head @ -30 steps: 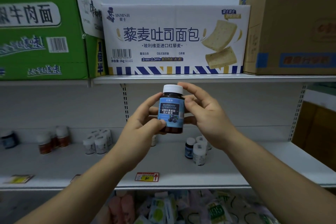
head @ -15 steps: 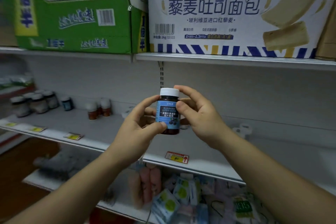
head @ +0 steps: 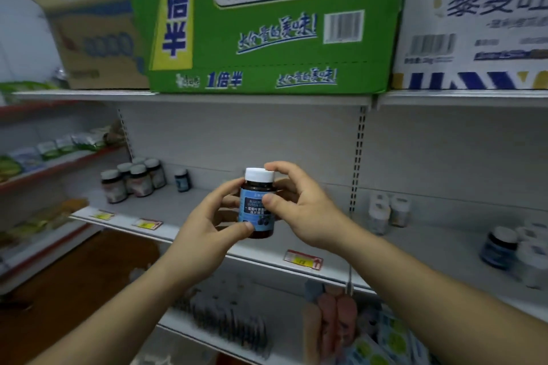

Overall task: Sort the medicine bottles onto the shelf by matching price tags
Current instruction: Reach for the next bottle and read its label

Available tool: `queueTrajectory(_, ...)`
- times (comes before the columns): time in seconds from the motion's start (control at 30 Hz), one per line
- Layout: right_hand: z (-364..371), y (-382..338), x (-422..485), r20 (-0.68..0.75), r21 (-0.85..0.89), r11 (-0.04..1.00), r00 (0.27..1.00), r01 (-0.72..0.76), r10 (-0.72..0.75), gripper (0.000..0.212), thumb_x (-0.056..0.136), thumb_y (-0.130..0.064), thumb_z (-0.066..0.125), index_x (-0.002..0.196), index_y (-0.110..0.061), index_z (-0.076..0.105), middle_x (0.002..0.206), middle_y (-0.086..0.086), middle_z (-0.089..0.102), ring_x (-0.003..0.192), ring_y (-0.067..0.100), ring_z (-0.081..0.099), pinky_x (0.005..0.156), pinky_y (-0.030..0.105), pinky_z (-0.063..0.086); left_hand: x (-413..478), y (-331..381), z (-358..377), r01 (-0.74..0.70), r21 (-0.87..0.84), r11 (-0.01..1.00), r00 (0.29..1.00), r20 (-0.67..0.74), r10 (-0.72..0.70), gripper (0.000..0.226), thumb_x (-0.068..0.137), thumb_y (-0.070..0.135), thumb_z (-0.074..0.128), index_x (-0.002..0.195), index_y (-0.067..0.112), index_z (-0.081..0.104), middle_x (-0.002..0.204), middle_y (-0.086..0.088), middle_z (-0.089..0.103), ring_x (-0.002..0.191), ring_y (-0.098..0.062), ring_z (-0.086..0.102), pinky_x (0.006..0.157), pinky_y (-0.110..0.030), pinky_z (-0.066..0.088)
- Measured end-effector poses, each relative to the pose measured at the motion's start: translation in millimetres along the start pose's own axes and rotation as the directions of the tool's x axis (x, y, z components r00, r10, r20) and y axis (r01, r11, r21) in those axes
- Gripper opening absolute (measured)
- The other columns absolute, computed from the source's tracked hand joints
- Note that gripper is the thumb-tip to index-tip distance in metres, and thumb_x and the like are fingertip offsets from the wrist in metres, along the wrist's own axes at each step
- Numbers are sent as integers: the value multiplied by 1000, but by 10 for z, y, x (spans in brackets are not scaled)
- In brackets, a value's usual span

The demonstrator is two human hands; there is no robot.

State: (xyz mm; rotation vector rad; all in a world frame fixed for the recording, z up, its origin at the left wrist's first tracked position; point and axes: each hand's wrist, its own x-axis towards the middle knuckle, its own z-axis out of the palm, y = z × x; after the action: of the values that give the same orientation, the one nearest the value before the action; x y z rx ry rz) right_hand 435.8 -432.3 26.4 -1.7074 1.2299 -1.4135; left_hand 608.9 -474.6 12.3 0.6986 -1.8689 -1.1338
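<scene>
**Shop shelving slides by as the search turns left**

Grey shelf (head: 178, 210) boards fill the middle of my view, and the bottle (head: 255, 218) sits in front of them, held up in the air and not yet set down. The left grip (head: 207, 225) pinches its lower label between thumb and fingers. The right grip (head: 299, 210) pinches higher up, with the thumb on the label and a fingertip at the cap.

The hold is the same as a second ago, but my view has swung left. The white bread box (head: 474, 18) was in the centre and is now at the right edge, and the green noodle box (head: 267, 21) sits overhead. I take it the hunt for the matching tag is still on.

The bottle is dark brown with a white cap and a blue label showing berries. It is upright.

Below it, on the shelf lip, is a red and yellow price tag (head: 303, 259), with two more tags (head: 147, 224) further left. Their print is too blurred to read. At the back left stand a cluster of dark bottles (head: 133, 181) and a lone small blue-labelled bottle (head: 181, 180), which looks like the likeliest match.
</scene>
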Motion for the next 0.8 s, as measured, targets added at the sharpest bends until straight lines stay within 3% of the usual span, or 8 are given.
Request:
queueTrajectory(0.17, 488, 171, 541, 3, -126, 990, 998, -59, 59, 46, 88, -21, 61, 126, -40, 42, 104, -17, 51, 98, 1, 54, 81, 15, 47, 247, -365, -611, 55, 20, 998, 998, -38, -54, 63, 82, 2, 63, 112, 54, 46, 115, 2, 58, 106, -15, 60, 81, -29, 53)
queueTrajectory(0.3, 758, 473, 1025, 6, -165, 982, 995, -96, 98, 47, 87, -22, 62, 125, -41, 42, 112, -4, 54, 104, 13, 56, 87, 28, 51, 526, -770, -948, 111, 27, 993, 992, -65, -109, 63, 81, 3, 65, 118, 50, 45, 119, 5, 57, 109, -14, 58, 87, -33, 52)
queueTrajectory(0.53, 1139, 1251, 1976, 24, -210, 971, 992, -114, 122, 46, 87, -20, 60, 126, -37, 42, 112, -5, 53, 101, 16, 59, 88, 35, 54, 1193, -1497, -1512, 219, 159, 963, 976, -54, -213, 62, 82, 3, 63, 120, 48, 42, 113, 8, 58, 107, -7, 56, 90, -31, 48)
queueTrajectory(0.67, 1400, 1629, 2519, 59, -278, 948, 983, -153, 176, 48, 91, -21, 55, 132, -37, 36, 129, -4, 50, 105, 11, 53, 88, 29, 48, 1569, -1803, -1866, 298, 221, 929, 955, -68, -290, 57, 87, 1, 56, 126, 38, 38, 106, 5, 57, 95, -5, 57, 73, -16, 47)
queueTrajectory(0.8, 1687, 1993, 2902, 66, -326, 936, 985, -130, 159, 48, 92, -19, 54, 135, -30, 34, 137, 1, 47, 113, 15, 51, 92, 31, 47, 1895, -2138, -2174, 365, 229, 902, 930, -53, -363, 57, 87, -3, 50, 136, 24, 39, 118, -3, 52, 90, 0, 57, 71, -12, 46)
